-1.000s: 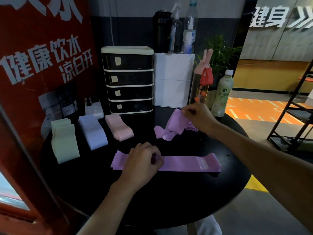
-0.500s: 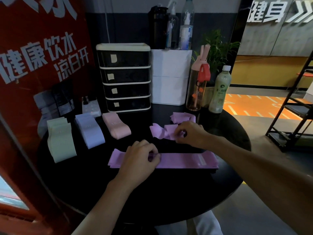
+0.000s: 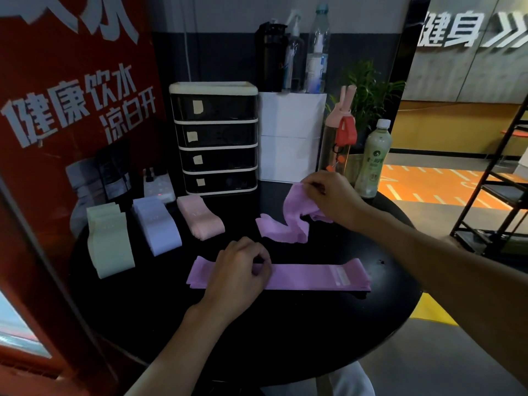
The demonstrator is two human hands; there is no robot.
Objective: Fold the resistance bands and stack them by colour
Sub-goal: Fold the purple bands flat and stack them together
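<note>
Flat band hides partly under left hand; right hand pinches crumpled band.

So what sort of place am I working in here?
Probably a gym or fitness studio lobby: the wall sign reads "fitness" in Chinese, a red banner advertises drinking water, and folded resistance bands sit on a round black table.

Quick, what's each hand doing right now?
Left hand: fingers curled, pinching the flat purple band.
Right hand: pinching the crumpled purple band.
</note>
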